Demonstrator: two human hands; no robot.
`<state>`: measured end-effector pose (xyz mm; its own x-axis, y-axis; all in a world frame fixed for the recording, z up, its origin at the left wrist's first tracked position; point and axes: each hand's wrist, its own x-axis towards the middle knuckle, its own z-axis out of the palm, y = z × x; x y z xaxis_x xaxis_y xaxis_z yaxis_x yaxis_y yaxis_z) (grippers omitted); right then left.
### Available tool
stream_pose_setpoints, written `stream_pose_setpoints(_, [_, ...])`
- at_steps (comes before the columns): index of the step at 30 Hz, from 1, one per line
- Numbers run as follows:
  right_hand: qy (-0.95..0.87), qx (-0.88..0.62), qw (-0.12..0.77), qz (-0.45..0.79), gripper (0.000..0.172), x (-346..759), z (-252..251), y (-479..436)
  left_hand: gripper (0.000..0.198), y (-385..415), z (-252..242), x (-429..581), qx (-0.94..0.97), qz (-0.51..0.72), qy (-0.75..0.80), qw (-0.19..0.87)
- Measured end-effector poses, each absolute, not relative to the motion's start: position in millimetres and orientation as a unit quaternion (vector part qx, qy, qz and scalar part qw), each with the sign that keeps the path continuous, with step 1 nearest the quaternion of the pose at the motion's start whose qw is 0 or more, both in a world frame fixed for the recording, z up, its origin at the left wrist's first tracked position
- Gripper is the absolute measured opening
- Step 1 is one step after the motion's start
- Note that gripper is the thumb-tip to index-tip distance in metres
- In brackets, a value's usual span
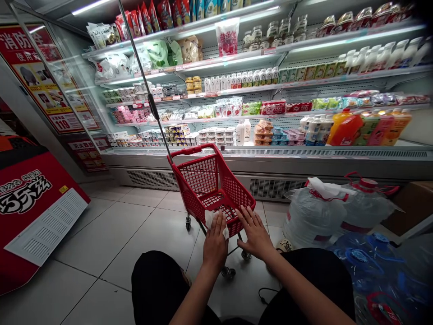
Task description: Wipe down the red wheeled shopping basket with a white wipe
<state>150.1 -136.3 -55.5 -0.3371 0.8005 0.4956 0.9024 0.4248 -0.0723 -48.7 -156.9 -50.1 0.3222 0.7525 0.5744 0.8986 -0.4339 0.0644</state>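
Black-clad knees (157, 280) flank the bottom of the frame — apart, seemingly to give room to reach. Mid-frame, the left hand (216, 237) holds a wipe (209, 218) flat against the red cart's (233, 192) near end; the right hand (254, 234), fingers spread and gripping nothing, lies at its corner, perhaps steadying it. Its long axis slants from handle (193, 150) down rightward — near end toward the camera.

Head-worn view, forward-down onto nearby cart (203, 174)
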Motion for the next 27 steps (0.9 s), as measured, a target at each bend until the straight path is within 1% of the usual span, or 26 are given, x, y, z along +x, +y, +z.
stream_pose_setpoints(3, [-0.825, -0.505, 0.228, -0.112, 0.100, 147.6, -48.4, -143.9, 0.076, -170.3, -53.4, -51.8, -0.810, -0.243, -0.511, 0.156])
stream_pose_setpoints(7, [-0.846, -0.471, 0.221, -0.116, 0.090, 165.4, -37.8, -132.8, 0.070, -178.9, -48.9, -77.2, -0.821, -0.214, -0.502, 0.165])
stream_pose_setpoints(10, [-0.860, -0.449, 0.215, -0.109, 0.081, 174.8, -34.4, -122.1, 0.068, -179.0, -44.8, -97.3, -0.821, -0.215, -0.503, 0.165])
stream_pose_setpoints(13, [-0.866, -0.439, 0.219, -0.096, 0.079, 167.1, -37.6, -121.4, 0.067, -177.1, -44.3, -109.6, -0.806, -0.233, -0.519, 0.161])
stream_pose_setpoints(18, [-0.844, -0.468, 0.245, -0.094, 0.084, 130.6, -45.4, -140.9, 0.068, -175.2, -49.9, -113.3, -0.756, -0.278, -0.576, 0.141])
stream_pose_setpoints(21, [-0.836, -0.483, 0.246, -0.087, 0.091, 111.5, -46.9, -155.1, 0.072, -172.9, -54.9, -102.4, -0.733, -0.303, -0.592, 0.144])
stream_pose_setpoints(24, [-0.839, -0.479, 0.244, -0.086, 0.100, 101.6, -48.5, -163.4, 0.075, -169.1, -58.7, -82.1, -0.751, -0.293, -0.573, 0.148])
stream_pose_setpoints(27, [-0.847, -0.468, 0.234, -0.097, 0.101, 102.1, -50.0, -165.5, 0.076, -166.1, -58.5, -66.4, -0.779, -0.265, -0.550, 0.144])
